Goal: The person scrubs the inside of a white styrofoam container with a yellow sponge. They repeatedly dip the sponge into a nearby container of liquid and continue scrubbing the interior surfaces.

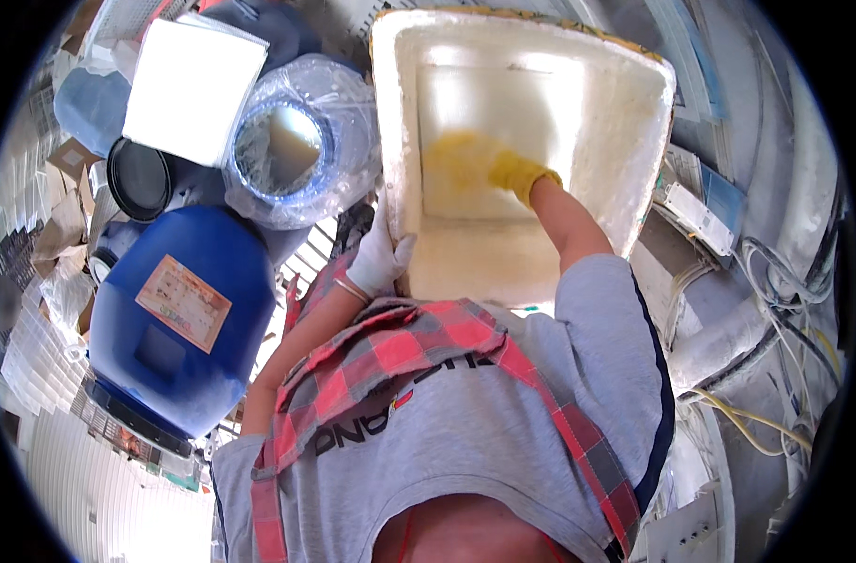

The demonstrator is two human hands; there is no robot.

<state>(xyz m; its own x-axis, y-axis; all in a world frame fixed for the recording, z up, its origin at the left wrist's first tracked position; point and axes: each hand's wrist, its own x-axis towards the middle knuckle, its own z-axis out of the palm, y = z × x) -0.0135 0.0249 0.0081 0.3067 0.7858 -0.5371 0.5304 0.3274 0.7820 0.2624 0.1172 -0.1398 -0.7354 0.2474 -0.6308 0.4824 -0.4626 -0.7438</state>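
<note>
A large cream-white foam box (625, 141) stands open in front of me, with a bright, shiny bottom that looks wet. My left hand (379, 261), in a white glove, grips the box's near left edge, its fingers bent round the rim. Deep inside the box is my right hand (522, 174), in a yellow glove, reaching toward the bottom at the left. Past the wrist the yellow turns to a blur, so its fingers are hidden and I cannot tell whether it holds anything.
Left of the box stands an open container (343, 178) wrapped in clear plastic, with pale contents. A white square slab (195, 84) lies behind it. A blue drum (189, 281) bearing an orange label stands nearer, beside a round black lid (139, 178). Loose cables (775, 291) hang at right.
</note>
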